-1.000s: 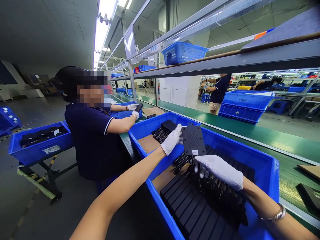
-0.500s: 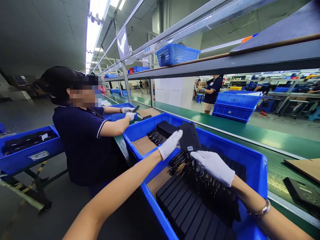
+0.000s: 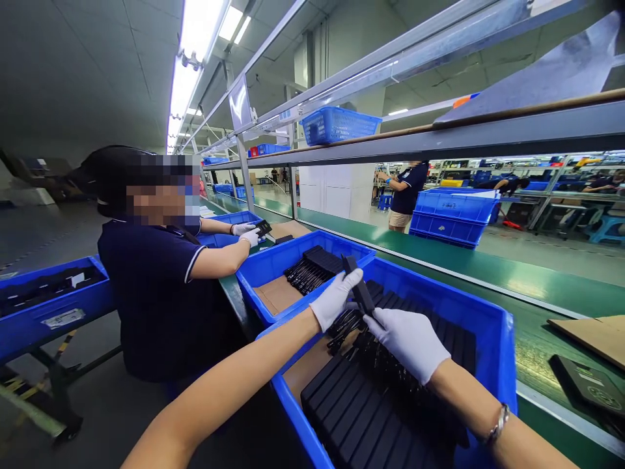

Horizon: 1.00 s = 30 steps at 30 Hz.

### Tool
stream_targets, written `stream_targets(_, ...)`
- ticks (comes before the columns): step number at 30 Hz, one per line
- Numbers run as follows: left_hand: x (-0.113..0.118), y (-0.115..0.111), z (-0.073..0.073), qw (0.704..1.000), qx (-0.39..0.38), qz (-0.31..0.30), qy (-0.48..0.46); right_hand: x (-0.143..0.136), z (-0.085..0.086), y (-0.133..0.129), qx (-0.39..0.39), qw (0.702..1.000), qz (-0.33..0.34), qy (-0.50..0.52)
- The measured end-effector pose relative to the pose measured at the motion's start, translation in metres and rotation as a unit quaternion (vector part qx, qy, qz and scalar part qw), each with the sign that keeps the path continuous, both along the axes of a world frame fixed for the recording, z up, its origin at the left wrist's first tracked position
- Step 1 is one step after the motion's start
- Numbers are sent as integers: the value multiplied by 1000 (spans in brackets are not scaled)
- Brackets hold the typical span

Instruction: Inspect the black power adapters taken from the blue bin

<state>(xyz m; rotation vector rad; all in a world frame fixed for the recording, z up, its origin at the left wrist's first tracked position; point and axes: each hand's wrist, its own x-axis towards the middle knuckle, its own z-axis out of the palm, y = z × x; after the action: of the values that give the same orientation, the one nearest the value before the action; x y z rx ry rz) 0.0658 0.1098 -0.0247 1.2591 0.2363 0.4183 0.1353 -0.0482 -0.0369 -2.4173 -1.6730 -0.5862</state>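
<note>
A flat black device (image 3: 359,286) is held edge-on between my two white-gloved hands, above a large blue bin (image 3: 505,365). My left hand (image 3: 338,298) pinches its upper left side. Fingers of my right hand (image 3: 410,339) close on its lower end. Beneath them, rows of similar black devices (image 3: 371,417) stand packed in the bin, with black cables bunched between the rows. Brown cardboard (image 3: 310,368) shows at the bin's left side.
Beyond it, a second blue bin (image 3: 254,309) holds more black devices. On the left a person (image 3: 146,293) in gloves handles a black device. A green conveyor (image 3: 527,280) runs behind the bins, with a black device (image 3: 588,384) and cardboard (image 3: 596,335) at right.
The held device has turned from its broad labelled face to its narrow edge. My right hand has shifted slightly left. The neighbouring person's device has tilted, and the whole view has moved a little.
</note>
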Motion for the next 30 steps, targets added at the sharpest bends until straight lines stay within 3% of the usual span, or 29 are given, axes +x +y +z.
stream_targets(4,-3,3,4,1000,2,25,-6,-4,2,0,-11,999,16,-35)
stream_targets(10,-10,-28,-4,992,103,-59,51,-10,10,-5,-21,996,21,-85)
stream_targets(17,-19,-41,34,943,310,-116,33,-19,75,-60,-13,983,14,-181)
stream_targets(19,-21,-62,43,917,362,-160,43,-26,88,-84,-39,978,22,-204)
stream_targets(22,-23,-109,56,851,472,-230,23,-39,96,-127,-94,975,12,-202)
stream_targets(24,-24,-138,64,811,537,-231,-15,-45,101,-165,-119,976,-31,-180)
stream_targets(27,-22,-162,71,775,613,-129,-79,-50,120,-242,-123,970,-167,-130)
stream_targets(30,-5,-161,60,701,688,10,-189,-50,144,-340,-87,929,-351,-74)
